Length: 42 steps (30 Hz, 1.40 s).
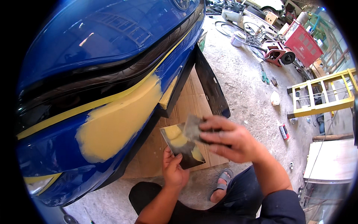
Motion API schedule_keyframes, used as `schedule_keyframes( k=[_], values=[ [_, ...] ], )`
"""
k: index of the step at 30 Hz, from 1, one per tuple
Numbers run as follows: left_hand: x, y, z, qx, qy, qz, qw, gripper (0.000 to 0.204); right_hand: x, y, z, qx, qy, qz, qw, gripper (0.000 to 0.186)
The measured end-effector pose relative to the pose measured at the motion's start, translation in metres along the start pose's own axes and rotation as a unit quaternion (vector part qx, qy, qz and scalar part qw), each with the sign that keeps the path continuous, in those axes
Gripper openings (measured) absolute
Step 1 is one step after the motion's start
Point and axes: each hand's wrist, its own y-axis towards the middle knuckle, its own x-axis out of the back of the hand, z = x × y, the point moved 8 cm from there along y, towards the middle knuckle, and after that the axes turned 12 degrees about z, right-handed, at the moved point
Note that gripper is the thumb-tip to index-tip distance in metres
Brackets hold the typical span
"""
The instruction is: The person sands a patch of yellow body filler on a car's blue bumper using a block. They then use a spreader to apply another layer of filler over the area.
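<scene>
A: What's at the far left?
B: Glossy, curved blue bodywork (74, 48), with a band of yellow tape (89, 104) along its dark inset. Below the tape spreads one large patch of putty (115, 123), matte tan-yellow, feathered at its rim; a smaller strip of the same colour sits to its right.

A: And beneath?
B: Flat brown cardboard (143, 156) on rough grey concrete.

A: How does the left hand (174, 168) hold itself?
B: It pinches the lower left edge of a dark, flat, rectangular board (189, 159), thumb on the face, fingers at the side. The forearm rises from the lower edge. The board is tilted in front of the person, near the bodywork and above the cardboard, and bears two separate areas of yellow putty, the upper one larger.

A: Next along?
B: One grey, thin-looking spreader (192, 128), blurred, over the board's upper right in this view; I cannot tell whether they touch.

A: And the right hand (229, 138)?
B: Its bent fingers grip the spreader; the thumb is hard to make out. The forearm slants up from a dark sleeve.

A: Farther right?
B: One small cylindrical can (284, 132), one boxy red case (304, 44) and one yellow ladder (324, 108) lying askew.
</scene>
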Motion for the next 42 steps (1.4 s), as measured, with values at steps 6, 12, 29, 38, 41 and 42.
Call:
schedule_keyframes(
  k=[6, 12, 29, 38, 41, 42],
  values=[
    [-0.007, -0.003, 0.004, 0.013, -0.042, -0.019, 0.999, 0.045, -0.054, -0.048, -0.009, -0.038, 0.107, 0.03, 0.993, 0.037],
    [0.011, -0.001, 0.002, 0.023, -0.037, -0.042, 0.998, 0.047, -0.05, -0.058, -0.022, -0.08, -0.025, 0.088, 0.993, 0.036],
    [0.033, 0.0, 0.012, 0.067, -0.026, -0.06, 0.996, 0.047, 0.036, 0.09, -0.103, -0.158, -0.311, 0.125, 0.929, 0.04],
    [0.029, -0.001, 0.005, 0.064, -0.016, -0.056, 0.996, 0.048, 0.038, 0.107, -0.117, -0.172, -0.276, 0.173, 0.93, 0.037],
    [0.028, 0.0, 0.007, 0.067, 0.0, -0.048, 0.997, 0.047, 0.038, 0.11, -0.119, -0.167, -0.256, 0.177, 0.935, 0.036],
    [0.028, 0.001, 0.007, 0.068, 0.008, -0.043, 0.997, 0.047, 0.038, 0.11, -0.119, -0.172, -0.251, 0.183, 0.935, 0.035]
  ],
)
